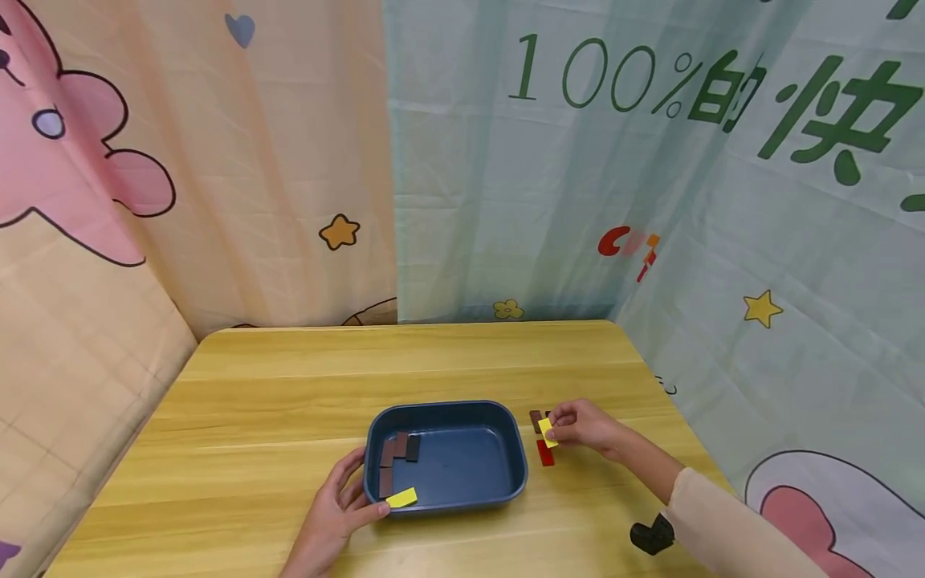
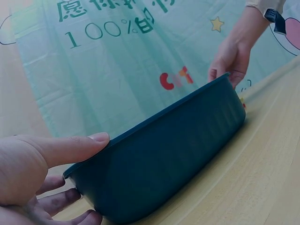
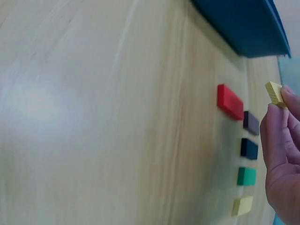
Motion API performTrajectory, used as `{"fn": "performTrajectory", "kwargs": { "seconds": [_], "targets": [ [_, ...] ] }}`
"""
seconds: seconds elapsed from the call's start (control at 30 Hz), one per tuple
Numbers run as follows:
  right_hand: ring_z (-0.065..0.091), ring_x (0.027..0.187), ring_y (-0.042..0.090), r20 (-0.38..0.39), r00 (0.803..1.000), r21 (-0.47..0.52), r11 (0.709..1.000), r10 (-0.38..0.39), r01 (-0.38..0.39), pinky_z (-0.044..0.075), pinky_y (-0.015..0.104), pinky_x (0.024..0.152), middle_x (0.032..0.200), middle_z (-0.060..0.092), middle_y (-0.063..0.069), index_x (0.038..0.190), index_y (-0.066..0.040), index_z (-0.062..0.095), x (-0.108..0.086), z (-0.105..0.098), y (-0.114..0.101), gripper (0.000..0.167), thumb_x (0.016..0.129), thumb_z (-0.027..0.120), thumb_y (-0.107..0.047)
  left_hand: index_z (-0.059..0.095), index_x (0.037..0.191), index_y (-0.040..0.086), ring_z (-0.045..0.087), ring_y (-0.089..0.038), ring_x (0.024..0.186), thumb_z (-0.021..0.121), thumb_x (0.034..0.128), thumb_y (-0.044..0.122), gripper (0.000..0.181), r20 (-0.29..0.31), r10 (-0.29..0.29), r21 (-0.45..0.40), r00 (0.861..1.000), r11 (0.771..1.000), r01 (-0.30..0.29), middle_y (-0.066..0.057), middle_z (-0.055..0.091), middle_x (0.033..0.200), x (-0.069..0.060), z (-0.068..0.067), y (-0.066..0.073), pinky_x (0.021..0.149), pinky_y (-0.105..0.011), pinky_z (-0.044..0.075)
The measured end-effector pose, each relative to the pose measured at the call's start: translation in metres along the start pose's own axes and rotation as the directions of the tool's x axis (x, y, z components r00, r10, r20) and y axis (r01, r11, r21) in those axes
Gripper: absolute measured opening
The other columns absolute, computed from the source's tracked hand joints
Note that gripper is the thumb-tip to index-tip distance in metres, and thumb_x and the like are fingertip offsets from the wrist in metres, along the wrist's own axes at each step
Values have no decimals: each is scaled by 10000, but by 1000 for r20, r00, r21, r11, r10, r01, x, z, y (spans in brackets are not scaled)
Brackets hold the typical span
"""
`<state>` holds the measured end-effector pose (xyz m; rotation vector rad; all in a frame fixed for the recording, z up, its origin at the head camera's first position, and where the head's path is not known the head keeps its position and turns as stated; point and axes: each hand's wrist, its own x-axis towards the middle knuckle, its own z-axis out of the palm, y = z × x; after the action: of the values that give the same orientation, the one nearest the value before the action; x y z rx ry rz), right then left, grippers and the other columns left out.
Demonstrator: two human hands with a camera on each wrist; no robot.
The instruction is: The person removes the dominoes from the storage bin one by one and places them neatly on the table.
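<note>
A dark blue rectangular basin (image 1: 466, 507) sits on the table, with several brown blocks (image 1: 386, 482), a black block (image 1: 413, 448) and a yellow block (image 1: 402, 498) along its left side. My left hand (image 1: 334, 510) grips the basin's near left corner, thumb on the rim and fingers against the outside wall. To the right of the basin, my right hand (image 1: 588, 427) pinches another yellow block (image 3: 275, 93) above the table. Below it lie a red block (image 3: 229, 102), a brown block (image 3: 251, 123), a black block (image 3: 249, 148), a green block (image 3: 246, 176) and a pale yellow block (image 3: 243, 206).
The wooden table (image 1: 238, 449) has a rounded far edge. Printed curtains (image 1: 462, 160) hang behind it and at both sides. A black device (image 1: 653, 535) is at the right sleeve's underside.
</note>
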<state>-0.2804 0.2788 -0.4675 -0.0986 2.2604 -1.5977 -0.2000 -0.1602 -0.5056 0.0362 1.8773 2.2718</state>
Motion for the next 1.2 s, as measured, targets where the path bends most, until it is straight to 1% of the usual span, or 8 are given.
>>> {"fn": "performTrajectory", "kwargs": {
  "seconds": [0.07,0.27,0.53,0.7,0.8,1.0,1.1,1.2],
  "targets": [
    [624,810,202,-11,1000,-2,1000,12,-12,614,380,799,853,620,86,1003,55,621,-3,-4,7,155,944,743,-21,356,1558,26,373,-460,1439,808,819,-110,877,8,3,4,1000,1000,-3,-236,294,1634,1,0,-1,1051,-379,491],
    [641,827,204,-28,999,-16,999,41,-41,618,378,795,879,620,95,1016,61,614,-8,-6,19,172,941,746,-19,363,1552,29,390,-466,1427,814,823,-95,866,-15,9,58,1000,998,-8,-240,310,1624,-2,-3,1,1038,-370,503],
    [642,736,177,-45,997,-100,993,64,-68,630,343,728,803,614,72,966,47,634,-15,-4,25,134,915,756,28,349,1557,34,381,-462,1434,816,827,-85,874,-13,-6,75,1000,997,7,-246,296,1629,-2,-3,2,1046,-382,496],
    [656,729,182,-105,993,-173,983,50,-67,632,348,699,815,625,86,933,52,635,-19,3,23,131,898,761,43,352,1556,40,388,-458,1431,818,826,-83,875,-14,-10,74,1000,997,12,-242,302,1628,0,-1,0,1044,-387,498],
    [669,726,184,-174,983,-223,969,64,-103,632,345,679,826,639,95,907,52,635,-21,9,20,140,879,773,54,354,1556,40,391,-459,1429,819,826,-82,874,-8,-12,70,1000,997,12,-241,304,1627,1,-1,-1,1046,-389,496],
    [653,658,175,-319,943,-314,928,95,-200,618,309,630,780,657,73,828,6,668,-23,17,17,157,846,823,24,354,1557,43,392,-453,1431,818,826,-82,875,-9,-17,66,1000,998,18,-237,304,1628,1,0,-1,1044,-385,498],
    [628,632,166,-347,932,-339,914,101,-225,604,292,609,761,653,57,792,-16,683,-24,18,17,163,841,837,1,356,1556,45,396,-455,1427,816,826,-86,872,-14,-19,71,1000,997,20,-237,304,1628,1,0,-1,1039,-385,503],
    [619,635,167,-351,930,-331,914,112,-236,603,291,605,762,653,54,789,-21,692,-25,18,17,155,848,835,-9,358,1555,50,397,-453,1427,814,829,-85,868,-15,-24,73,1000,997,26,-236,306,1627,1,0,1,1033,-389,509]
  ]
}}
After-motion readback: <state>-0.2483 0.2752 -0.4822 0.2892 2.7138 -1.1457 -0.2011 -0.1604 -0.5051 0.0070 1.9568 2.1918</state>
